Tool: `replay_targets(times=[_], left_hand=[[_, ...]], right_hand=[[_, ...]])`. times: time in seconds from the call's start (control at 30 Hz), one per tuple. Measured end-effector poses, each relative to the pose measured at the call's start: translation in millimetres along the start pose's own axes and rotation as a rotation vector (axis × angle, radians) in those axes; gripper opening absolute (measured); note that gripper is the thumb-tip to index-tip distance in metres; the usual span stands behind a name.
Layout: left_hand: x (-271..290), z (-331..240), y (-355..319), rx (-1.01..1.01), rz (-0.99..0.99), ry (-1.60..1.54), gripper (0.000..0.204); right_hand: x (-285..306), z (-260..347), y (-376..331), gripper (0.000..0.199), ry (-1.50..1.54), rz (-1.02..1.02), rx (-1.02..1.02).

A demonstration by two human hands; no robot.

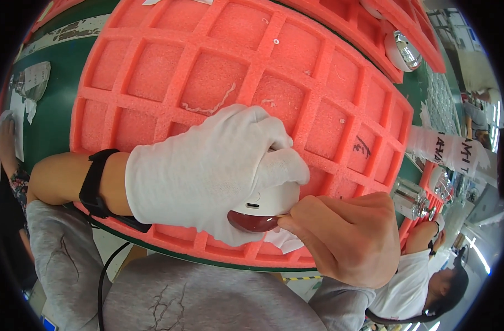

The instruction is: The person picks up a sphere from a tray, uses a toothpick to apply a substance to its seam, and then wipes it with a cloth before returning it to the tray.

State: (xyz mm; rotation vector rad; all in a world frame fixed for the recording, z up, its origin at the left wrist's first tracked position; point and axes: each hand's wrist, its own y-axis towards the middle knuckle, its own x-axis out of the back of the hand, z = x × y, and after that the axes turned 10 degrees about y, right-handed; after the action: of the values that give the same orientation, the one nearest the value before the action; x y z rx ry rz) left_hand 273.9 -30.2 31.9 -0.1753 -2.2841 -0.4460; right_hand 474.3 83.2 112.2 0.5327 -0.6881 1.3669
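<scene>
Gripping glossy rounded device, left hand (cloth-gloved), right hand apparently pinching it

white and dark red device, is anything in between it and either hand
Nothing visible blocks the bare right hand, whose fingertips are at the lower right edge of the device. The left hand grips it directly, with only its white glove in between.
</scene>
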Motion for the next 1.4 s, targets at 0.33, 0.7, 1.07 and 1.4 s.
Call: replay_targets(times=[0.33, 0.7, 1.07, 1.4], left_hand=[[6.0, -3.2, 2.3, 0.014, 0.074, 0.043, 0.077], [11.4, 7.3, 12.0, -0.130, 0.236, 0.156, 0.068], [22.5, 4.2, 4.2, -0.067, 0.156, 0.040, 0.063], [28.3, 13.1, 2.0, 0.024, 0.088, 0.094, 0.078]], right_hand=[[1.5, 14.2, 11.3, 0.013, 0.077, 0.014, -0.141], [25.5, -26.2, -0.7, 0.019, 0.917, -0.367, 0.097], [-0.2, -54.3, 27.2, 0.043, 0.908, -0.152, 0.296], [5.4, -48.7, 25.9, 0.062, 0.551, 0.011, 0.253]])
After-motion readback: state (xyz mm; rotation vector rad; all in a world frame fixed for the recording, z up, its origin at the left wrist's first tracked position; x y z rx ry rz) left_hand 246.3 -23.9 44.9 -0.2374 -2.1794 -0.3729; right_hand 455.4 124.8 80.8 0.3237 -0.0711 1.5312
